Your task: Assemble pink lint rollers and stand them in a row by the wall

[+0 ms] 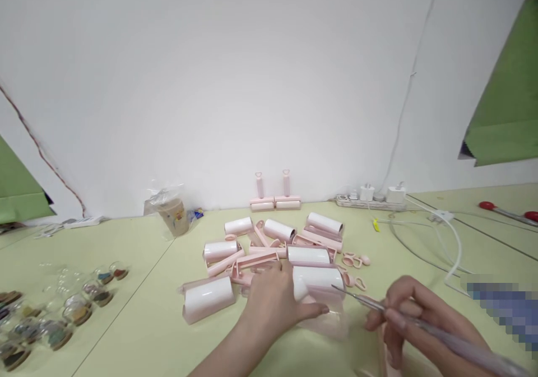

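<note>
My left hand (273, 296) reaches into a pile of pink and white lint roller parts, thumb stretched out and apart from the fingers. The bent fingertips are partly hidden among pink roller frames (254, 260). Beside the thumb are a white roll (318, 277) and a clear plastic sheet (328, 324). My right hand (420, 321) is closed around a thin metal-tipped tool (365, 300) with a translucent handle, its tip pointing left over the white roll. Below those fingers a pale pink piece (385, 354) shows in part; whether it is held is unclear.
Two assembled lint rollers (287, 195) stand against the wall. Small pink rings (352, 260) lie right of the pile. A power strip (357, 202) with white cables is behind. Left are a bagged cup (176, 217) and several small clear domes (78, 310). Red-handled scissors-like tools (487, 205) lie far right.
</note>
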Available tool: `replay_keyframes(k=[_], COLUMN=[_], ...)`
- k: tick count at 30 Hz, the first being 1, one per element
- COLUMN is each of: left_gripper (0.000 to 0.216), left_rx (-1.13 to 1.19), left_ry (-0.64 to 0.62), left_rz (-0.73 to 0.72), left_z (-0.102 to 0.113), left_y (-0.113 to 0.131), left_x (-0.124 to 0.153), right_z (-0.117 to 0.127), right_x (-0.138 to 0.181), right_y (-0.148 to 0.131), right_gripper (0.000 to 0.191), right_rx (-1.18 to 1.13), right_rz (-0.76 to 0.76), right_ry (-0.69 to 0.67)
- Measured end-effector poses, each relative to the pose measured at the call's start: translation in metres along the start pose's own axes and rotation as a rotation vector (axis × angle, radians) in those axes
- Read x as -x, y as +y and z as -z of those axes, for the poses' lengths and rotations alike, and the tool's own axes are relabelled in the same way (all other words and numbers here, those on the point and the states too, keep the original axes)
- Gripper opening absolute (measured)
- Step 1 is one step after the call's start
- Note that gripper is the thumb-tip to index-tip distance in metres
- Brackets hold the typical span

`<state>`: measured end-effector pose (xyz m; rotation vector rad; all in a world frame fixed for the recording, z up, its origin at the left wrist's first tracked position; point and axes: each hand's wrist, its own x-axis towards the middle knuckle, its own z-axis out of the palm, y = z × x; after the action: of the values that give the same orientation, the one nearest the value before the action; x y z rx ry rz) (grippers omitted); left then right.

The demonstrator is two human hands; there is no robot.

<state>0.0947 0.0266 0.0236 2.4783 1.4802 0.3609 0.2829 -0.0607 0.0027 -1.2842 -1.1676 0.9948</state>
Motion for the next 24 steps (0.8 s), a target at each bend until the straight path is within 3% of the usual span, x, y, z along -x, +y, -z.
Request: replay_keyframes(k=[4, 6, 11, 13, 16, 19, 21, 24], left_gripper=[0.039, 0.036, 0.041, 0.041, 0.041, 0.045, 0.045, 0.045], left_rx=[0.157, 0.269, 0.567, 0.691, 0.822, 0.865, 0.872, 0.759], left_ry=[0.008, 0.008, -0.015, -0.034, -0.064, -0.058, -0.049, -0.084], left_rz=[-0.2, -0.262, -0.237, -0.256, -0.32, -0.347, -0.337, -0.37], left_z=[0.007, 0.006, -0.002, -0.006, -0.011, -0.012, -0.01, -0.005], left_y=[0.015, 0.02, 0.011, 0.002, -0.007, -0.009, -0.008, -0.008], left_x=[-0.009, -0.014, -0.025, -0.028, -0.029, -0.028, -0.027, -0.026], right_z=[-0.001, -0.004, -0.003, -0.003, -0.009, -0.017, -0.018, -0.006], right_x=[-0.031, -0.048, -0.077, -0.082, -0.083, -0.081, -0.081, -0.082], right_y=[-0.019, -0.027, -0.04, -0.038, -0.027, -0.017, -0.017, -0.03], right_gripper=[0.037, 0.036, 0.041, 0.047, 0.044, 0.042, 0.043, 0.041], right_rx=[0.047, 0.127, 0.075, 0.057, 0.214, 0.295, 0.19, -0.066], right_rz=[0.108, 0.085, 0.041, 0.077, 0.172, 0.143, 0.096, 0.221], right_ry=[-0.079, -0.169, -0.395, -0.365, -0.197, -0.258, -0.297, -0.136])
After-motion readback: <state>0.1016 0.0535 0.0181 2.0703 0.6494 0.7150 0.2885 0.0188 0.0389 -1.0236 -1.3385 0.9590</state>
